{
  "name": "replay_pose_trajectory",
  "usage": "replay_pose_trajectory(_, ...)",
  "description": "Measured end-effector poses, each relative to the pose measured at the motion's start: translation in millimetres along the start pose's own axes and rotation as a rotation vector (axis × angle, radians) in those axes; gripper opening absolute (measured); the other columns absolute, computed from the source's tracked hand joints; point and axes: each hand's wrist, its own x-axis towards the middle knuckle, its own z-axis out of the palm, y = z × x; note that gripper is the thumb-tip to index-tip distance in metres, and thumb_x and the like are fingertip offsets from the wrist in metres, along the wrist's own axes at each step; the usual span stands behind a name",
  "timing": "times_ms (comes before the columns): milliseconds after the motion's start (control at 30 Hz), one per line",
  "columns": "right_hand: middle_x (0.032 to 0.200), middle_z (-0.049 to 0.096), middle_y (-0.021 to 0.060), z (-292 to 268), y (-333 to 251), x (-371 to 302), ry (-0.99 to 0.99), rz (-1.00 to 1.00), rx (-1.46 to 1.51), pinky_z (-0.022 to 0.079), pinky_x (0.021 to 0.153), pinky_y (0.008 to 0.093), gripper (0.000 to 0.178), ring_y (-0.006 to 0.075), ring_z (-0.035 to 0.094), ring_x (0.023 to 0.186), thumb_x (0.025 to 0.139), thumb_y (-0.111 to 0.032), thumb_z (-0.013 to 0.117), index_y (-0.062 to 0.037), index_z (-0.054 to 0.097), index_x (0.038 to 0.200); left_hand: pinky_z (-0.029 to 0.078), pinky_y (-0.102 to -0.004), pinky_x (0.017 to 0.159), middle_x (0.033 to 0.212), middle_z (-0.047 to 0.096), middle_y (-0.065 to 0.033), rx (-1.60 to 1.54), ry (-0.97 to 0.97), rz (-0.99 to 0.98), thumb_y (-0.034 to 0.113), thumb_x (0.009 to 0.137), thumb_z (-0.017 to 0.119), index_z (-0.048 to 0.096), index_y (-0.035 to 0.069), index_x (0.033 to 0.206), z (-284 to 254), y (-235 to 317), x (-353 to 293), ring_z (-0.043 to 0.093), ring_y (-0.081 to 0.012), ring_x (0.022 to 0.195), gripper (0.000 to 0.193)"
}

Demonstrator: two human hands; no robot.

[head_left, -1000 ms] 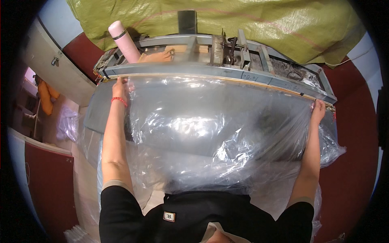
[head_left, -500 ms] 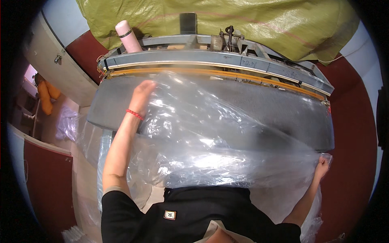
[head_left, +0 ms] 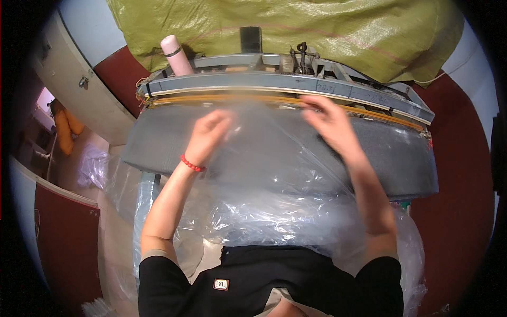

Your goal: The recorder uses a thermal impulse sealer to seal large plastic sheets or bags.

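A large sheet of clear plastic film (head_left: 274, 208) is draped in wrinkles over the dark grey padded surface (head_left: 380, 158) and down against my front. My left hand (head_left: 210, 132), with a red beaded bracelet on its wrist, has its fingers curled at the film's left part; motion blurs the fingertips. Over the far side of the pad is my right hand (head_left: 330, 124), fingers apart and nothing visible in them. It hovers near the orange strip (head_left: 269, 99) that runs along the far edge of the pad.
Behind the pad stands a grey metal frame (head_left: 232, 80) with a black clamp-like part (head_left: 302, 58) on it. A pink flask (head_left: 177, 57) leans at the frame's left. Yellow-green sheeting (head_left: 327, 31) hangs behind. More film (head_left: 409, 248) trails down at the right.
My right hand has let go of the film's near right corner and moved up and left over the pad. My left hand has shifted slightly right and nearer.
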Motion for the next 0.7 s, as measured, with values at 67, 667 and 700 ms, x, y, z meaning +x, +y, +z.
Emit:
replay_pose_trajectory(67,0.097,0.057,0.0046,43.9,-15.9,25.4,-0.169,-0.004,-0.07,0.043,0.073,0.0244,0.025,0.0103,0.052,0.089,0.08,-0.014,0.056,-0.0029,0.054,0.102,0.026,-0.0148,0.041,0.063,0.046,0.0067,0.004,-0.004,0.025,0.019,0.083,0.052,0.058,0.007,0.093,-0.7,1.5,-5.6,0.037,-0.0004,0.05,0.016)
replay_pose_trajectory(667,0.078,0.052,-0.0002,-245.7,148.1,-105.2,0.867,0.24,-0.432,0.038,0.063,0.0233,0.025,0.0083,0.044,0.069,0.084,-0.023,0.05,-0.0017,0.056,0.096,0.046,-0.0327,0.058,0.073,0.062,-0.0155,1.233,-0.089,-0.727,0.016,0.061,0.061,0.06,0.0,0.078,-324.6,-115.7,-145.5,0.058,-0.0225,0.061,0.023)
replay_pose_trajectory(700,0.075,0.051,-0.0002,-270.7,160.4,-127.0,0.903,0.216,-0.485,0.038,0.061,0.0235,0.024,0.0084,0.042,0.066,0.084,-0.022,0.05,-0.0014,0.056,0.094,0.046,-0.0327,0.06,0.071,0.06,-0.0176,1.5,0.177,-0.592,0.013,0.063,0.059,0.06,-0.001,0.079,-330.9,-82.5,-122.1,0.058,-0.0254,0.061,0.021)
